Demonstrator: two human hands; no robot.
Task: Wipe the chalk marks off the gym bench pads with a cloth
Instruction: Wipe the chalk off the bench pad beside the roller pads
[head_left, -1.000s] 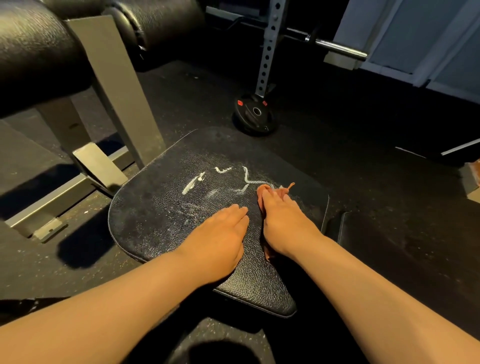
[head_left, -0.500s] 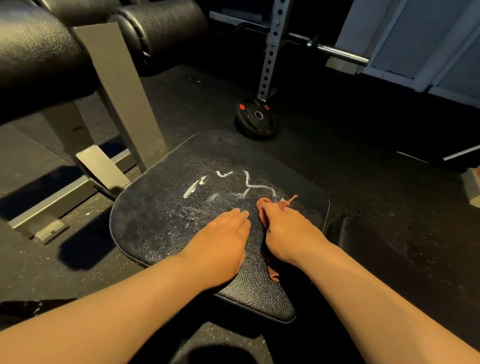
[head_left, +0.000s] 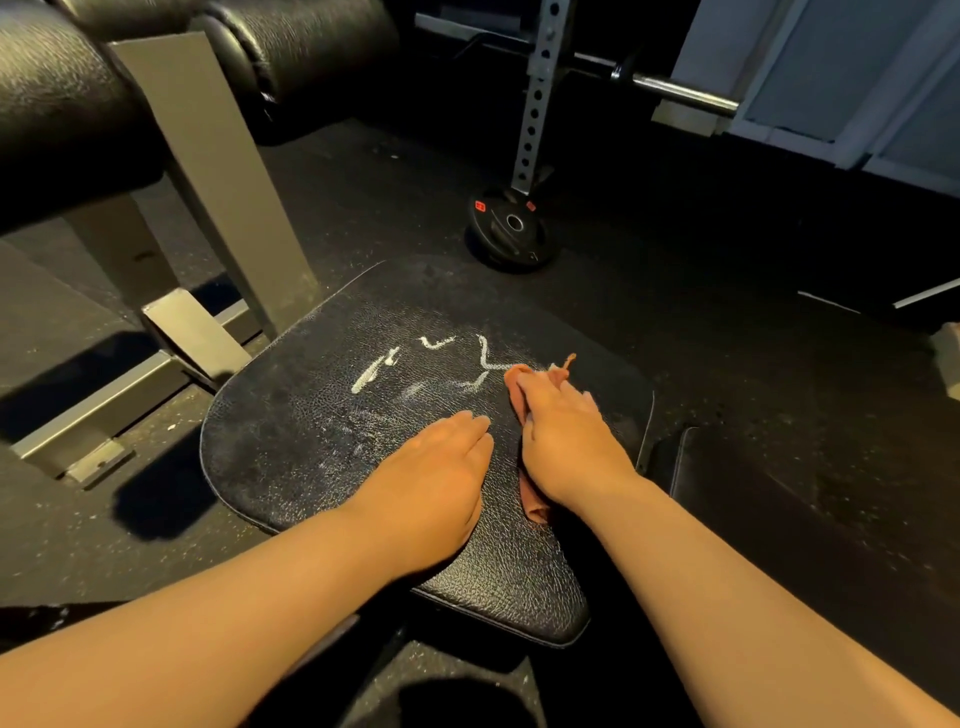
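Observation:
A black padded bench seat (head_left: 291, 447) lies in front of me with white chalk marks (head_left: 374, 374) across its far half and faint smears nearer me. My right hand (head_left: 566, 436) presses flat on a reddish cloth (head_left: 535, 506) on the pad's right side. The cloth's front edge touches the right end of the chalk lines, and its tail sticks out under my wrist. To the left of the cloth, my left hand (head_left: 441, 478) rests palm down on the pad with straight fingers and holds nothing.
A second black pad (head_left: 753, 519) adjoins on the right. Grey steel frame legs (head_left: 208, 171) and black roller pads (head_left: 306, 47) stand at the left. A weight plate (head_left: 511, 226) leans on a rack upright (head_left: 537, 93) beyond the seat, and a barbell (head_left: 675, 93) crosses behind it.
My right hand drew the cloth back toward me, then slid it forward again over the right tail of the chalk line. My left hand stayed on the pad.

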